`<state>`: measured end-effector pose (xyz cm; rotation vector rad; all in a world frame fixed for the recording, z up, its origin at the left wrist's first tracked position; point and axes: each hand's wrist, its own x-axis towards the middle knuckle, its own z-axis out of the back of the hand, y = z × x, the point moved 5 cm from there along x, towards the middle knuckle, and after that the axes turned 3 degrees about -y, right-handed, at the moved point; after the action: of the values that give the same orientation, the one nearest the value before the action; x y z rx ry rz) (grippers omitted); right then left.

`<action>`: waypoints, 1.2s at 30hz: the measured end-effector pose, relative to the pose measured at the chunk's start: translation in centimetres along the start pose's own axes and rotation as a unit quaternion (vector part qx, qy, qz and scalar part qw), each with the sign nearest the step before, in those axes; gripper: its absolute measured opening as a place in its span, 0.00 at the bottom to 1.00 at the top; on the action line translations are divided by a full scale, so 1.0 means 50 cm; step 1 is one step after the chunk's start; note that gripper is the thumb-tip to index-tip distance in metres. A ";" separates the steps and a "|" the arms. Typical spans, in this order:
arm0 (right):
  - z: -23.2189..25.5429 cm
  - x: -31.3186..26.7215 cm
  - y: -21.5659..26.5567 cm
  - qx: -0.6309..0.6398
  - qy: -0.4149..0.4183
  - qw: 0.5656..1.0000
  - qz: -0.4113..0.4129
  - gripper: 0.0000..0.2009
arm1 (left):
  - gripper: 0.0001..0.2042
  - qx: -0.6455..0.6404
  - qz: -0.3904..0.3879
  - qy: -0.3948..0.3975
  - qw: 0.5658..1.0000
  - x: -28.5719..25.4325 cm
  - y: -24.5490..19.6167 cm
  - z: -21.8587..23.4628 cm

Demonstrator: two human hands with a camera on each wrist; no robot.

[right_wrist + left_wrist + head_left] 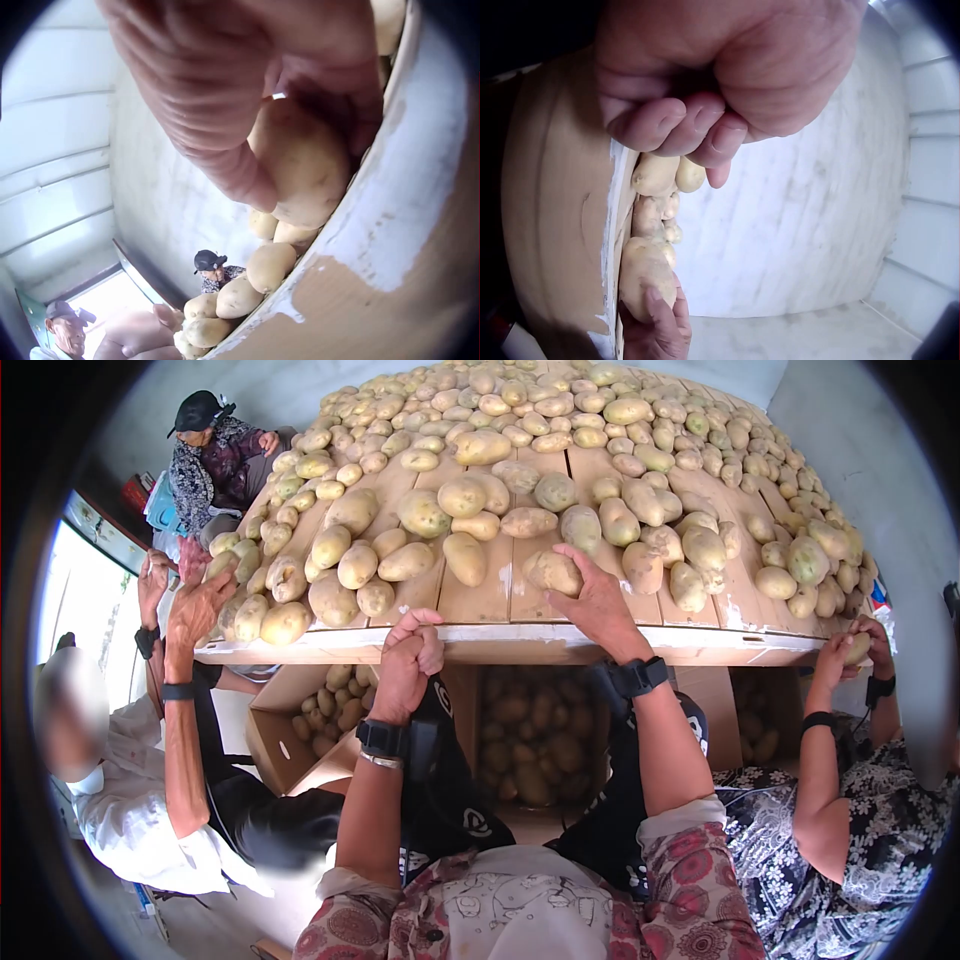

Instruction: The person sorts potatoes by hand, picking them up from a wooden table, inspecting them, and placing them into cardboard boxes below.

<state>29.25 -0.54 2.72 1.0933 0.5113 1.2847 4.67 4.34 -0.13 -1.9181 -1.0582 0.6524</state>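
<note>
My right hand (602,605) grips a potato (547,572) near the table's front edge, thumb and fingers around its sides. In the right wrist view the same potato (304,169) sits low over the tabletop, partly covered by the hand. My left hand (410,660) is at the front edge of the table, its fingers curled. Seen from the left wrist, these curled fingers (705,124) show nothing between them. Behind both hands, loose potatoes (465,558) lie on the brown slatted tabletop (420,595).
Potatoes (560,405) cover the table's far part. Below its edge stand a cardboard box (270,735) and more potatoes (535,745). Another person's hands (195,605) work at the left; a person's hands (835,665) hold a potato at the right. Someone sits (215,465) at the back left.
</note>
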 end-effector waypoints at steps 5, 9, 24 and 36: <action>-0.028 -0.007 -0.012 0.164 0.028 0.986 -0.007 0.26 | 0.16 0.013 -0.007 0.049 0.999 0.002 0.006 0.007; -0.044 -0.035 0.035 0.336 0.091 0.932 -0.101 0.24 | 0.17 0.119 0.030 0.006 0.992 -0.012 0.002 -0.036; -0.091 -0.058 0.037 0.379 0.192 0.885 -0.190 0.22 | 0.17 0.116 0.081 0.067 0.988 -0.003 0.030 -0.033; -0.086 -0.054 0.036 0.373 0.166 0.899 -0.158 0.19 | 0.21 0.128 0.047 0.055 0.989 -0.008 0.010 -0.048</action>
<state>24.08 -1.67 1.66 1.3352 1.4670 0.9945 6.46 2.88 0.72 -1.7668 -0.7782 0.6905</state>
